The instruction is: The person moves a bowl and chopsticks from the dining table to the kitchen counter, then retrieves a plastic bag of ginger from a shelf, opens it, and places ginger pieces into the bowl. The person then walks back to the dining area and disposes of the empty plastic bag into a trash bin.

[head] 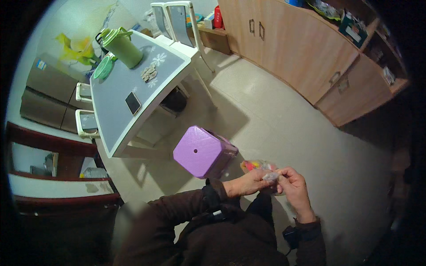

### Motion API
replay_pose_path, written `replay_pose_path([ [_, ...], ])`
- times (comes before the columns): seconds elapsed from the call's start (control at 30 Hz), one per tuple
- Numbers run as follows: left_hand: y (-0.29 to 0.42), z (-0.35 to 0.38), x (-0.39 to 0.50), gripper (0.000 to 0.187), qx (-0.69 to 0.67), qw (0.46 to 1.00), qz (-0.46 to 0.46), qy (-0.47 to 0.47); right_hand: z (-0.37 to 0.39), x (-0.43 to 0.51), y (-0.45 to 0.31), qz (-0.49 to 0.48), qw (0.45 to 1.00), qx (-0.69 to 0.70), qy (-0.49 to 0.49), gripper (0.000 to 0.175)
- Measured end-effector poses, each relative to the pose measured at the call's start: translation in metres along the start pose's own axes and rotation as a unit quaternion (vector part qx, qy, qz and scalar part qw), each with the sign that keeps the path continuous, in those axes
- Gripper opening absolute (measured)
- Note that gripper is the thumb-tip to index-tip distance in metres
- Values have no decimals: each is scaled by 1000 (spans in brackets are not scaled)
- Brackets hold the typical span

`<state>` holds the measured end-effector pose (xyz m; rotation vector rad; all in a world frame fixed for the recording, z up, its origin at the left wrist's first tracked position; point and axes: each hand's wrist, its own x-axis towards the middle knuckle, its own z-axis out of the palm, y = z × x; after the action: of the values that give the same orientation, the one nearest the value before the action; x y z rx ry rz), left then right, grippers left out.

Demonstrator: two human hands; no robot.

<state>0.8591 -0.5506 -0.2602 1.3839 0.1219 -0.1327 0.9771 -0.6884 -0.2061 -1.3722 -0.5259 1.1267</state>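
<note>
In front of my body hangs a clear plastic bag (254,165) with red and yellow things inside; what they are I cannot tell. My left hand (248,183) grips the bag near its gathered top. My right hand (294,188) pinches the same bunched plastic from the other side, its fingertips close to those of my left hand. The lower part of the bag is partly hidden behind my hands. A purple plastic stool (196,151) stands on the floor, just left of the bag and beyond my left forearm.
A table (113,113) at upper left bears a phone (133,103), a crumpled cloth (148,73), a green thermos jug (124,50) and a green basket (103,67). White chairs (181,25) stand around it. Wooden cabinets (283,46) line the upper right.
</note>
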Motion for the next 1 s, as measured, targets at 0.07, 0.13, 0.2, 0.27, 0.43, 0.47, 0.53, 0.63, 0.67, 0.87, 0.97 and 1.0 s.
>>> replay_pose_path([
  [0.07,8,-3,19,16,12,999,-10,34,-21,21,-8,16,999,-13,-26,7],
  [0.13,18,-1,30,16,-12,994,-65,89,-37,40,-17,24,997,-40,-57,8],
  [0.2,28,1,42,16,-5,986,-65,151,-53,56,-29,17,995,-30,-97,8],
  [0.27,34,0,54,17,-52,979,-102,168,-75,66,-42,50,991,-21,-123,10],
  [0.43,37,-5,65,24,-65,946,-60,311,-134,95,-60,77,985,-58,-147,13],
  [0.47,37,-7,67,24,-74,938,-58,333,-144,100,-59,85,982,-69,-151,13],
  [0.53,38,-11,67,23,-68,922,-36,379,-157,111,-53,129,977,-76,-150,13],
  [0.63,41,-22,65,23,-129,880,-83,450,-165,130,-43,170,968,-81,-164,13],
  [0.67,42,-26,64,23,-135,876,-65,459,-166,139,-42,164,968,-79,-175,12],
  [0.87,41,-65,48,22,-153,818,-31,553,-148,215,-49,188,948,-136,-216,7],
  [0.97,40,-90,40,21,-162,797,-29,581,-133,260,-54,197,937,-163,-239,10],
  [1.0,41,-99,39,21,-169,786,-28,594,-129,276,-59,200,932,-178,-246,11],
])
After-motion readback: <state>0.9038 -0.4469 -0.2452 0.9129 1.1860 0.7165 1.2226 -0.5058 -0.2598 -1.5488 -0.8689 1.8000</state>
